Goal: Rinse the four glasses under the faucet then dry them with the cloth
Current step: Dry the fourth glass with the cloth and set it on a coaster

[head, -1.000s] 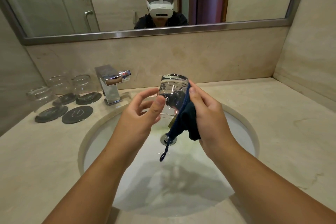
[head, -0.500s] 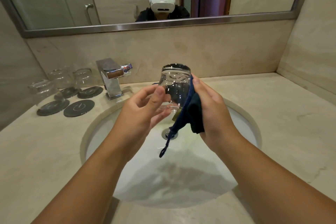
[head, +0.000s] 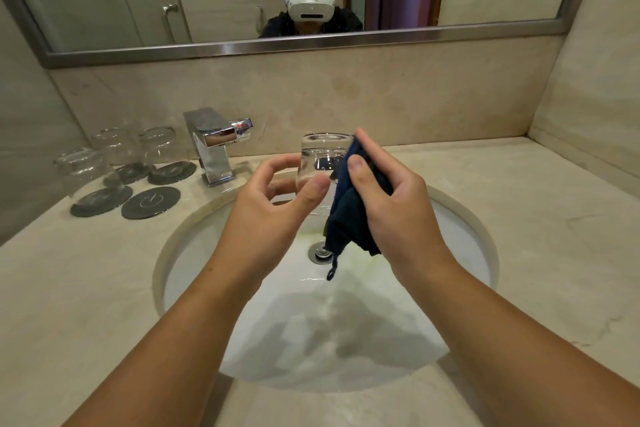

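Glass (head: 320, 163), base up, being dried over the sink (head: 485, 236).

The left hand (head: 273, 215) pinches the glass, thumb in front and fingers (head: 277, 165) loosely curled behind. The right hand (head: 391, 208) grips the dark cloth (head: 346, 215) and presses it to the glass's right wall. The spot above the basin probably lets drips fall in. Three glasses (head: 117, 146) stand upturned on coasters left of the faucet (head: 214, 146); one coaster (head: 150, 202) on the desk (head: 86, 288) is bare. Against half a second ago, the right thumb now lies over the cloth and the left hand's hold looks looser.
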Demonstrator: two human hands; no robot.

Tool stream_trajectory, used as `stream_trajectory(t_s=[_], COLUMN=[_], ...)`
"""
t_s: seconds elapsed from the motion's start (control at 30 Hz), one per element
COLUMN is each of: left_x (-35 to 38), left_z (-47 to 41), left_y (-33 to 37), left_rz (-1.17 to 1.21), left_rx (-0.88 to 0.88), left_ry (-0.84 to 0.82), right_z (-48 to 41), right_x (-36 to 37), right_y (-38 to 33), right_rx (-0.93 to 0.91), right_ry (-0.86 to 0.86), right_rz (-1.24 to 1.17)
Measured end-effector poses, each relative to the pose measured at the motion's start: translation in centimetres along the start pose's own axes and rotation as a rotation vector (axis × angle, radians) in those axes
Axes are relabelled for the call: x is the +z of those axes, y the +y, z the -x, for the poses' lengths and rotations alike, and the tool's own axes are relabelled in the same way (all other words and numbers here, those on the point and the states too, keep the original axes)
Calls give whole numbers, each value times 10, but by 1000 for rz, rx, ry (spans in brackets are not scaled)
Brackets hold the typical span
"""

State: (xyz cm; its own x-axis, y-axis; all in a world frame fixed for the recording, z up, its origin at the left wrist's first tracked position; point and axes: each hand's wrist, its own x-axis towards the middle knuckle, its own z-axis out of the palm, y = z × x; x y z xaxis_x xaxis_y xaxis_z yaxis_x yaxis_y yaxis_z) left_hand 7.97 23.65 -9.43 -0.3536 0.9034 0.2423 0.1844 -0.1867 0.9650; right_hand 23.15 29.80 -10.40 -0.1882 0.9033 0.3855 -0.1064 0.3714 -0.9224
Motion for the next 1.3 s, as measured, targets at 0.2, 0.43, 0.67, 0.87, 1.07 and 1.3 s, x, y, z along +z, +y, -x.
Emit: stream_trajectory(t_s=[0.2, 0.43, 0.67, 0.87, 1.07, 1.3], left_x=[-1, -1, 1, -1, 1, 5], left_z=[0, -5, 0, 2, -1, 2], left_y=[4, -2, -1, 5, -1, 0], left_rz=[321, 113, -18, 246, 97, 10], left_rx=[-143, 8, 35, -69, -21, 30], left_ry=[-142, 7, 2, -93, -17, 8], right_z=[-6, -7, -1, -8, -8, -1], right_x=[0, 0, 0, 0, -1, 0], right_y=[0, 4, 2, 5, 5, -2], right_rx=[161, 110, 27, 143, 123, 1], right_ry=[-68, 40, 21, -48, 50, 7], right_rz=[-312, -169, -15, -179, -155, 42])
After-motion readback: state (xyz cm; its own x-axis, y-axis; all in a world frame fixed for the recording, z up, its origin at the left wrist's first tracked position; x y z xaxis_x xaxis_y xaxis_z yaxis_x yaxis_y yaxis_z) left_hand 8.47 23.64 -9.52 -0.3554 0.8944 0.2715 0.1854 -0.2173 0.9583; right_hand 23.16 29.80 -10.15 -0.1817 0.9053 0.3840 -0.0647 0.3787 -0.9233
